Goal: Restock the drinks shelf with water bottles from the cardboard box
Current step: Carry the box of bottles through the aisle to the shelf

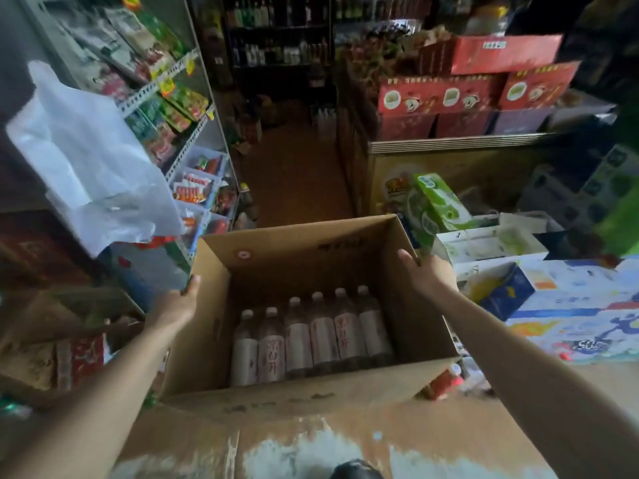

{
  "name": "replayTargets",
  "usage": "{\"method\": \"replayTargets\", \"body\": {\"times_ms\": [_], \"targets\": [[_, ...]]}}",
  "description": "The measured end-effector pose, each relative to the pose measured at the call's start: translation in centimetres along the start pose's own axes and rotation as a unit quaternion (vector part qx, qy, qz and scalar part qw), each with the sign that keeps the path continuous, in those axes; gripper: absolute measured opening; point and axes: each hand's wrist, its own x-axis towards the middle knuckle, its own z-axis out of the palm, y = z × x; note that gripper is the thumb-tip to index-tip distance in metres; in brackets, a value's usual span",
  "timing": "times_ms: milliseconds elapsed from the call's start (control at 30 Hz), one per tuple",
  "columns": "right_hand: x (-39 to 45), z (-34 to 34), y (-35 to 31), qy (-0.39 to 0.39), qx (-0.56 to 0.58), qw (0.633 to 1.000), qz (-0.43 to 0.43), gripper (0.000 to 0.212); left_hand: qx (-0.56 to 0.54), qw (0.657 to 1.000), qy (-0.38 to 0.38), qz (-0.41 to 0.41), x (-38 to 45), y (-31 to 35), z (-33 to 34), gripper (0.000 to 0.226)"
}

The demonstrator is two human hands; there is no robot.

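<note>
At the cardboard box (345,397) side walls | our left hand (174,305) and right hand (427,273) grip its top edges | we lift evenly, keeping the water bottles (311,335) upright.

Open brown cardboard box (425,305), six white-labelled, white-capped water bottles (311,335) upright in a row along its near wall

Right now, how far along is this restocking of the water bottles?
Early, by the look of it. Done: the cardboard box is open, half empty, though where those bottles went isn't visible. In hand: the left hand and right hand grip opposite walls of the box. Left: six water bottles stand in a row inside it; no drinks shelf being filled is in view.
</note>
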Motion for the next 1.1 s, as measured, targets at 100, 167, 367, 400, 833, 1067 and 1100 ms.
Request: {"method": "replayTargets", "body": {"times_ms": [100,167,367,400,833,1067,1100], "targets": [[8.8,1.5,-3.4,-0.007,-0.013,1.000,0.007,0.064,-0.002,1.000,-0.010,0.014,8.2,4.4,1.2,0.073],[14.7,2.9,-5.5,-0.014,-0.024,1.000,0.005,0.068,0.005,1.000,-0.015,0.015,13.2,7.3,2.1,0.073],[32.1,4.9,-13.3,-0.036,-0.032,0.999,-0.009,0.066,-0.001,1.000,-0.016,0.022,28.3,16.5,3.9,0.071],[34.9,5.0,-14.7,-0.033,-0.033,0.999,-0.012,0.066,-0.004,1.000,-0.014,0.020,30.7,18.2,4.0,0.071],[71.2,10.0,-31.4,-0.019,-0.021,0.999,0.025,0.067,0.021,0.999,-0.020,0.030,65.0,41.5,7.2,0.072],[91.5,10.2,-40.4,-0.001,0.011,0.999,0.032,0.062,0.019,0.998,-0.015,0.055,83.7,55.9,8.7,0.071],[94.6,10.4,-41.5,-0.002,0.013,0.999,0.033,0.062,0.010,0.998,-0.010,0.057,86.2,58.0,9.1,0.070]]}}
